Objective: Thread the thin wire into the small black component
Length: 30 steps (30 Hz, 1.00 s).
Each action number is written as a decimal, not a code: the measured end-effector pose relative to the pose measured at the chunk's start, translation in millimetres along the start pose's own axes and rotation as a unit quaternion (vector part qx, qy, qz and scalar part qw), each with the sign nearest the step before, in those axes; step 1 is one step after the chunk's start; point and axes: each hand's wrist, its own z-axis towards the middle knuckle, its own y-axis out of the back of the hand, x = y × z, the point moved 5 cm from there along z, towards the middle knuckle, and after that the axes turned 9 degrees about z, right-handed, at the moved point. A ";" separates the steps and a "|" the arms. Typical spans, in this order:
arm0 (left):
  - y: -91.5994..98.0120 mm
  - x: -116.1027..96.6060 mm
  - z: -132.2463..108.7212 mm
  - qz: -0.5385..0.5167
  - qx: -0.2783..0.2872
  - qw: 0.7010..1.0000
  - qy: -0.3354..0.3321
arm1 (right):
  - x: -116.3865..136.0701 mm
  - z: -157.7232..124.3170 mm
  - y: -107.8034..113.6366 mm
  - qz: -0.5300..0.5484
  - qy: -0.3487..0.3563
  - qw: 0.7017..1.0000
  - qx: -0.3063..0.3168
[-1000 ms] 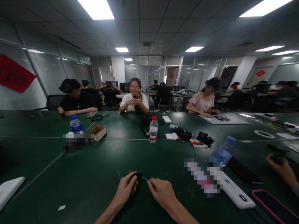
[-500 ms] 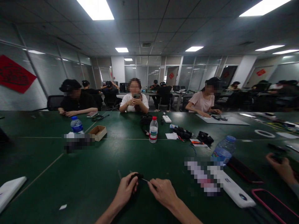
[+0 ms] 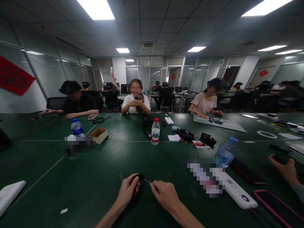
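Right now, our left hand (image 3: 127,193) has its grip closed on a small black piece (image 3: 139,177), held between the fingers, while our right hand (image 3: 165,196) closes on the far end of a thin metal pin (image 3: 147,181) that runs from that piece. Both hands are low over the green tabletop (image 3: 71,190). The pin's end meets the piece, and neither hand holds anything else.

dim room, glaring ceiling panels (image 3: 95,9), warped edges, perhaps slight blur

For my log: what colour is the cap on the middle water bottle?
The cap is red, in the head view.
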 end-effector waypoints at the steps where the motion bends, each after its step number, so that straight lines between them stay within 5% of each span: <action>1: 0.0 0.7 0.4 0.003 0.001 1.000 0.000 | -0.2 -0.2 -0.1 0.000 -0.005 1.000 0.006; 23: -1.7 6.6 -0.9 0.049 0.027 0.998 -0.027 | 1.8 -1.8 3.1 -0.017 0.027 0.999 0.014; 30: -6.8 5.1 1.6 0.069 0.028 0.997 -0.026 | 42.0 -17.9 -19.5 0.008 0.205 0.979 0.012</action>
